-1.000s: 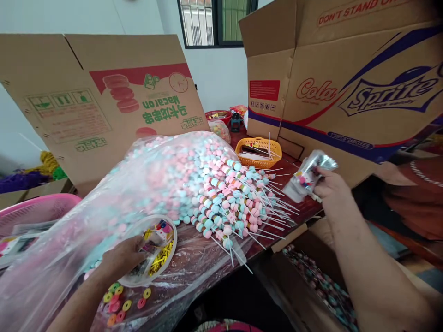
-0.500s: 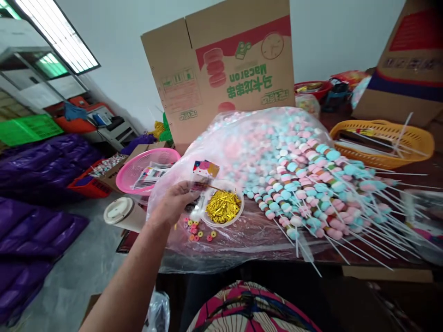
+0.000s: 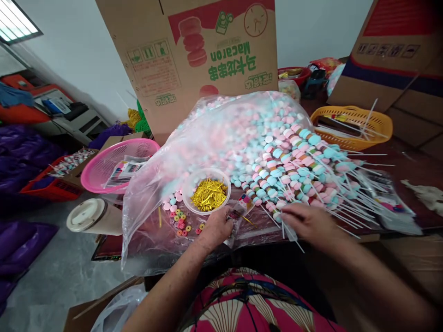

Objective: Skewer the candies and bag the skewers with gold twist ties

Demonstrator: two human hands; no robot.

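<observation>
My left hand [image 3: 218, 227] is closed on a small clear plastic bag [image 3: 232, 236] with a colourful printed top, just below the bowl. A gold twist tie [image 3: 249, 222] sticks out beside this bag. Gold twist ties [image 3: 209, 194] fill a round clear plastic bowl [image 3: 187, 203]. My right hand [image 3: 309, 227], its fingers curled together, is at the front of a heap of pink and blue marshmallow skewers [image 3: 297, 170]. What its fingertips hold, if anything, is hidden. White sticks point out toward me and to the right. Small coloured rings [image 3: 181, 219] lie left of the bowl.
A clear plastic sheet [image 3: 145, 193] covers part of the heap. Around it stand a pink basket [image 3: 90, 177], a lidded paper cup [image 3: 107, 220], a yellow basket [image 3: 384, 121] and a large cardboard box [image 3: 138, 50]. Printed plastic bags [image 3: 398, 207] lie at the right.
My left hand has come from the left side of the bowl to its front right, with the printed bag in it. My right hand has come into view at the skewers. The view has shifted.
</observation>
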